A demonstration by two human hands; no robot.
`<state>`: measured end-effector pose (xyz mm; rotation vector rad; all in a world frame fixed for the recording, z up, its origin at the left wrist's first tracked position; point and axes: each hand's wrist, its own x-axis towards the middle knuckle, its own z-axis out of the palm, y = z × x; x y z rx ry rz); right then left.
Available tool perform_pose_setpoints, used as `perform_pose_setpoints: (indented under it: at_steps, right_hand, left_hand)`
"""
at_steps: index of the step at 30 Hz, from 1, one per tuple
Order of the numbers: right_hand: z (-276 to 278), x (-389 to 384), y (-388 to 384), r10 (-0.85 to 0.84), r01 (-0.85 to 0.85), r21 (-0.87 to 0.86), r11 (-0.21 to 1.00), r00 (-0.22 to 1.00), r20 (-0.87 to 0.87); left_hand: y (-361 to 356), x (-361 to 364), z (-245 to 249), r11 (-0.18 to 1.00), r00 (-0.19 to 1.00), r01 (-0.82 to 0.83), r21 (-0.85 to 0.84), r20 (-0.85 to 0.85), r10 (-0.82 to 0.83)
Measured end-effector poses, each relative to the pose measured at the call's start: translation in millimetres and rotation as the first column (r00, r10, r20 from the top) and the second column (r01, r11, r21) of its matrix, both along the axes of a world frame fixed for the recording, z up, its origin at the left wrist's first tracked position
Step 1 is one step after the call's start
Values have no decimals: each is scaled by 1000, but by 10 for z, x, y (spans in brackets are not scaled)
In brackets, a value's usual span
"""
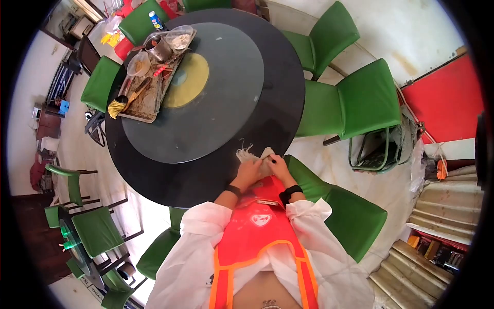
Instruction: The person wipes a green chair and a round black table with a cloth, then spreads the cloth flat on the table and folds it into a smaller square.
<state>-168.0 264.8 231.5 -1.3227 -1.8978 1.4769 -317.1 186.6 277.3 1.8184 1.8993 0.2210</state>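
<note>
Both of my hands are closed on a pale, frayed cloth (266,153) at the near edge of a round black table (282,98). My left hand (249,172) grips its left side, where loose threads hang out over the tabletop. On the right, my right hand (278,166) pinches the bunched end, with something small and dark showing at the fingers. The lower part of the cloth is hidden behind my hands. A grey glass turntable (226,118) with a yellow centre lies on the table beyond them.
A worn metal tray (146,105) on the turntable's left holds a brush (138,91), a metal pot (158,48) and plastic tubs (139,64). A blue can (155,21) stands behind it. Green chairs (368,95) ring the table, one close by my right side (350,221).
</note>
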Motion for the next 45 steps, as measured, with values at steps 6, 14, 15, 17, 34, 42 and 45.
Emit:
perform_pose_setpoints:
  at_steps: [6,14,15,17,34,42,45]
  right_hand:
    - [630,-65,214,-12,-37,-244,969,980,-197]
    - [1244,-90,579,-239,154,641,752,970,47]
    - [1373,-110,646,-245,148,724,674,969,30]
    - [1624,-157,716,-226,188,671,717,974,-32]
    - [945,369,-191,-23,-36,191,981,954,299]
    - [1100,305,673,-239,103,355,929,901,363]
    - [1110,209,849,-329,55,607,793,877,351]
  left_hand:
    - [58,-73,-206,880,623,-473,-43,690,369]
    - [498,-444,960,945,808,-302,129,561,182]
    - [537,-471,1077,945,808,-301,128,560,182]
    - [613,-528,1232,940,845,-261,220,523,112]
    - [-551,-819,496,950,971,112,-290,236,-42]
    - [129,-813,640,998,944,30,-52,329,-11]
    - [434,-537,656,891,991,-126,435,96,93]
